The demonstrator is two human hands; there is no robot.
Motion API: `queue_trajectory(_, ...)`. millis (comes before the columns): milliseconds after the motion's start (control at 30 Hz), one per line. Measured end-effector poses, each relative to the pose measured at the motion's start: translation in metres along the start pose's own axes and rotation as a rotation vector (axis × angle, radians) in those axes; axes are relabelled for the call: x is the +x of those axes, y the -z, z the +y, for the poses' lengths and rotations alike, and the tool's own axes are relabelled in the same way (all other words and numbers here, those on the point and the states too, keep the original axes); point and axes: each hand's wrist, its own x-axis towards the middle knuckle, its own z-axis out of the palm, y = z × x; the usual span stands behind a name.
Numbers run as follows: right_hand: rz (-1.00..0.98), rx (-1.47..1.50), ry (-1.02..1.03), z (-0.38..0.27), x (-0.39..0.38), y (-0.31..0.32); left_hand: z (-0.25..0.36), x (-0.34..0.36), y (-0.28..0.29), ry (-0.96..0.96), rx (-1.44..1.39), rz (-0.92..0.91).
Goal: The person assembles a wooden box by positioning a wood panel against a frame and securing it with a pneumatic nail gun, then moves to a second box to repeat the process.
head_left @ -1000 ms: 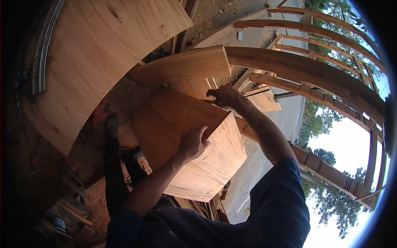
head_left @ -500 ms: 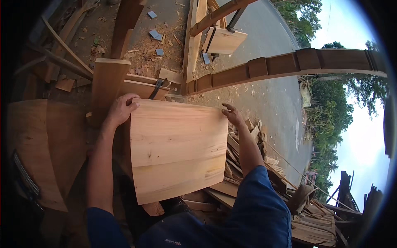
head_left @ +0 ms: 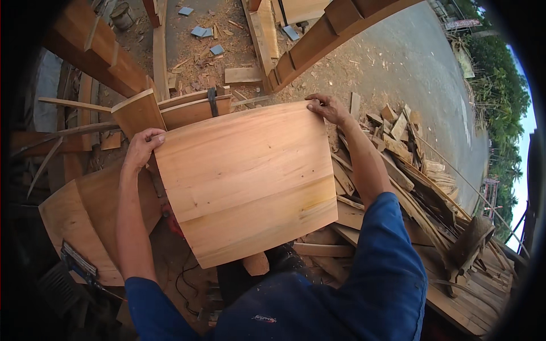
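Note:
A wide, pale wooden panel (head_left: 250,176) with visible seams and small knots lies in front of my body, slightly tilted. My left hand (head_left: 145,146) grips its far left corner, thumb on the upper face and fingers curled at the edge. At the far right corner, my right hand (head_left: 330,109) pinches the panel's edge between thumb and fingers. Just beyond the left corner stands an upright board (head_left: 139,116), with more boards bound by a black clamp (head_left: 213,102) beside it. The panel's underside is hidden.
Scrap wood (head_left: 398,148) is heaped to my right. A curved stepped beam (head_left: 324,42) rises at the far right, and another wooden beam (head_left: 96,51) at the far left. Another wooden panel (head_left: 85,221) stands on my left. Shavings and grey-blue pieces (head_left: 202,32) litter the ground.
The panel has turned a little counterclockwise in view, its right corner rising and its left edge shifting left. Both hands keep hold of it. The whole view has tilted and shifted.

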Motion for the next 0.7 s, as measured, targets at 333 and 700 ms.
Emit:
queue_trajectory(333, -0.104, 0.167, -0.117, 0.015, 0.019, 0.003, 0.012, -0.002, -0.003, 0.077, -0.024, -0.016)
queue_trajectory(700, 0.266, -0.478, 0.438, -0.175, 0.041, -0.146, 0.023, 0.003, -0.005, 0.054, 0.054, -0.030)
